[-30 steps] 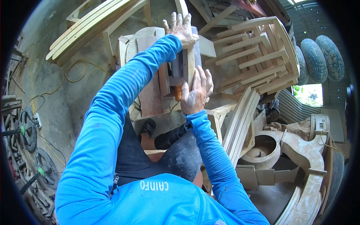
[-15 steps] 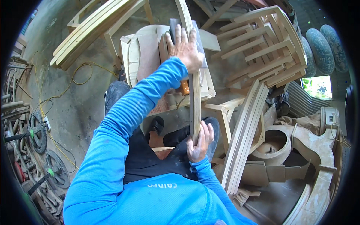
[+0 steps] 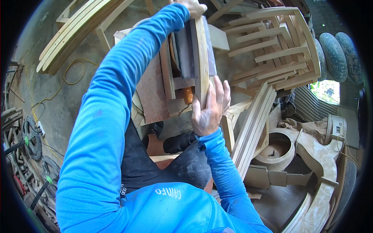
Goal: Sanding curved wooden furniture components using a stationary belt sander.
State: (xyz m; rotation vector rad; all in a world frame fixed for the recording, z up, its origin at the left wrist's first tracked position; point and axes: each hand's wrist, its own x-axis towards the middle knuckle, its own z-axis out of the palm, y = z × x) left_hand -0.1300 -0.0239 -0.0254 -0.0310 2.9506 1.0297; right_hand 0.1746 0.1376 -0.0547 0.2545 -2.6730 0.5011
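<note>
A long, slightly curved wooden strip [image 3: 201, 54] runs away from me across a wide grey sanding belt [image 3: 184, 52] on a wooden-framed bench machine. My right hand [image 3: 211, 108] grips the near end, thumb on the left side and fingers along the right. At the far top my left hand [image 3: 189, 7] is closed over the strip, its fingers partly cut off by the picture's edge. An orange cylindrical part [image 3: 188, 95] sits under the belt, beside the strip. A brown board [image 3: 153, 89] leans on the machine's near left side.
Curved slats [image 3: 79, 33] are stacked at the far left, and straight slats [image 3: 251, 128] lie on a stand to the right. Behind them is a pile of wooden frames [image 3: 274, 48]. A dusty blower housing [image 3: 275, 149] stands at the right. A yellow cable [image 3: 64, 77] crosses the floor.
The strip has slid away from me over the belt. Both hands have moved farther forward; my left hand, which lay spread over the belt, is now near the top edge.
</note>
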